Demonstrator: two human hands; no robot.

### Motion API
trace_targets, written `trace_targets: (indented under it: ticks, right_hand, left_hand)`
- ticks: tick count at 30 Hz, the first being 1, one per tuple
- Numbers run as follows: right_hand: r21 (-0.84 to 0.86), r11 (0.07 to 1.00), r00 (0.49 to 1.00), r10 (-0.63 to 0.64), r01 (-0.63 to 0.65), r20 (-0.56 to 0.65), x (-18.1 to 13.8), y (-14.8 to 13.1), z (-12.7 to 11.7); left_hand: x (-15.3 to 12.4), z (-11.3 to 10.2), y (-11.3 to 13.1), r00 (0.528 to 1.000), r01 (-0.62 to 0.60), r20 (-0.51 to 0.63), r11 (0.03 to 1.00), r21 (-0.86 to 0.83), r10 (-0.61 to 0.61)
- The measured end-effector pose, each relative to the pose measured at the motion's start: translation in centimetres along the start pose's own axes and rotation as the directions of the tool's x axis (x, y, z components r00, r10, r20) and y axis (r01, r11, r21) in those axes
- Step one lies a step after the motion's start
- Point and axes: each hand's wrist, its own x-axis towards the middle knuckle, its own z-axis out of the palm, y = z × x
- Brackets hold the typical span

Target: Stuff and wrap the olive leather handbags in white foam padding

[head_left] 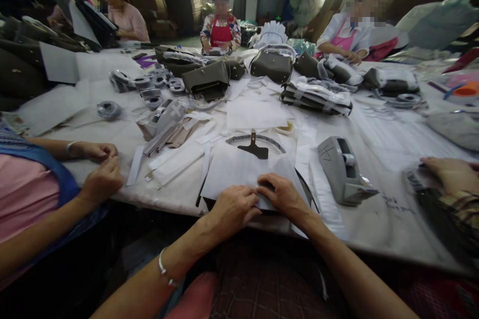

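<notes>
In front of me at the table's edge lies a dark handbag [311,194], mostly covered by a white sheet of thin paper [232,167]. Behind the paper stand its wrapped handle [279,144] and a dark flap tab with a metal clasp [254,151]. My left hand [234,204] has its fingers bent together over the sheet's near edge. Close beside it, my right hand [282,195] curls its fingers on the same sheet. Both appear to pinch the paper against the bag; the fingertips are partly hidden.
A grey tape dispenser [342,169] stands right of the bag; another dispenser [162,117] stands left, near paper strips [175,164]. Co-workers' hands are at left [103,169] and right [449,174]. Several dark bags [271,65] and tape rolls [109,109] lie farther back.
</notes>
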Motion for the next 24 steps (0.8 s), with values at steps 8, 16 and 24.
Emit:
trace_targets:
  ticks: [8,16,24]
  right_hand:
    - [0.148,0.988,0.999,0.033,-0.03,-0.023,0.1,-0.5,-0.5]
    - [-0.009,0.998,0.998,-0.059,0.059,-0.008,0.6,-0.4,-0.5]
    - [-0.081,0.985,0.987,-0.147,0.152,0.063,1.0,-0.2,-0.9]
  left_hand:
    - [3.4,-2.0,-0.4,0.942,0.311,0.125,0.95,0.034,-0.313]
    - [4.9,-0.4,0.2,0.936,0.303,0.121,0.93,0.206,-0.332]
    - [5.7,-0.8,0.4,0.901,0.298,0.262,0.931,0.21,-0.347]
